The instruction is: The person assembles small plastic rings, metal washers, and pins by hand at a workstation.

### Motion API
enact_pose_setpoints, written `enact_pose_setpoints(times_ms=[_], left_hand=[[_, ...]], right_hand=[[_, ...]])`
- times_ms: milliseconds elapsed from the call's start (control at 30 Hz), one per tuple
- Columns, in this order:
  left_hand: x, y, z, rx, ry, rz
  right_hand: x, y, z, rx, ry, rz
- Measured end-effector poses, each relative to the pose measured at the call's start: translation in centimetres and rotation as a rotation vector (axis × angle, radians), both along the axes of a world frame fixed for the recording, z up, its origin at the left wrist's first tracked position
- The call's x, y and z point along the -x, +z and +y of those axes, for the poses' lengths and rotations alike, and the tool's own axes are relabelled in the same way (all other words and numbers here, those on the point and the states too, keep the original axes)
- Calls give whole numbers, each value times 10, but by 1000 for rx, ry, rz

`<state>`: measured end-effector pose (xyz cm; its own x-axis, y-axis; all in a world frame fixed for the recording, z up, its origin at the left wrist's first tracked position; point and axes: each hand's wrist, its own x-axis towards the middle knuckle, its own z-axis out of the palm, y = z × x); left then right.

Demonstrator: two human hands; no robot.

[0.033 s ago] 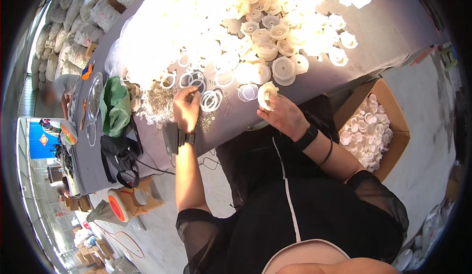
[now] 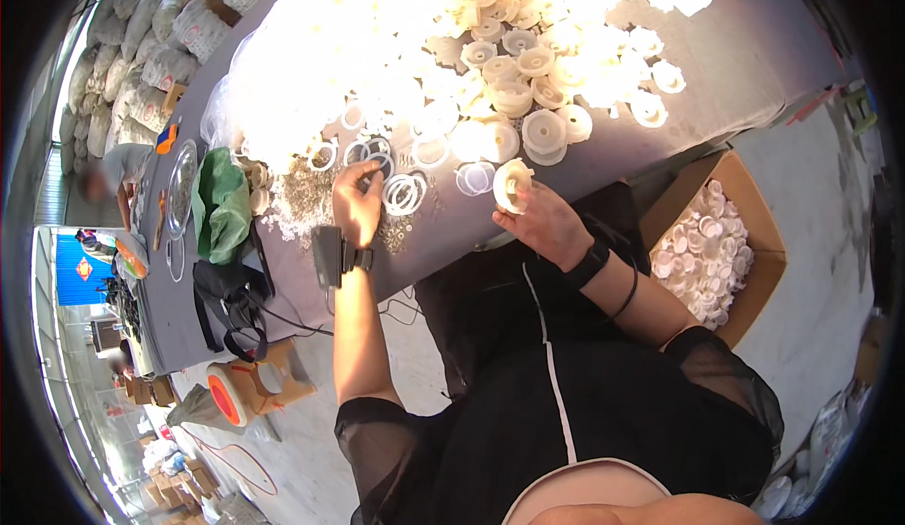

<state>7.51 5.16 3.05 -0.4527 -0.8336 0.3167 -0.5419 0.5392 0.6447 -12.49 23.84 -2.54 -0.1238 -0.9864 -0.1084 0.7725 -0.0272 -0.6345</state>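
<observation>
Meanwhile the right hand (image 2: 545,219) pinches a white plastic disc (image 2: 512,186) at the near edge of the grey table (image 2: 745,49) — fingers curled round its rim. The left hand (image 2: 356,203) rests palm-down, fingertips touching clear rings (image 2: 403,193) — just beside a heap of white parts (image 2: 396,44). A cardboard box (image 2: 716,242) sits below.
</observation>
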Motion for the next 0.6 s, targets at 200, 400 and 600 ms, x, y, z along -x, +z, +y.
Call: enact_pose_setpoints(times_ms=[200,400,600], left_hand=[[22,5,-21,-31,87,-91],[22,23,40,-71,-161,30],[-9,14,82,120,-136,-127]], right_hand=[[0,33,7,-26,38,-160],[5,26,7,-18,3,-152],[0,24,7,15,31,-232]])
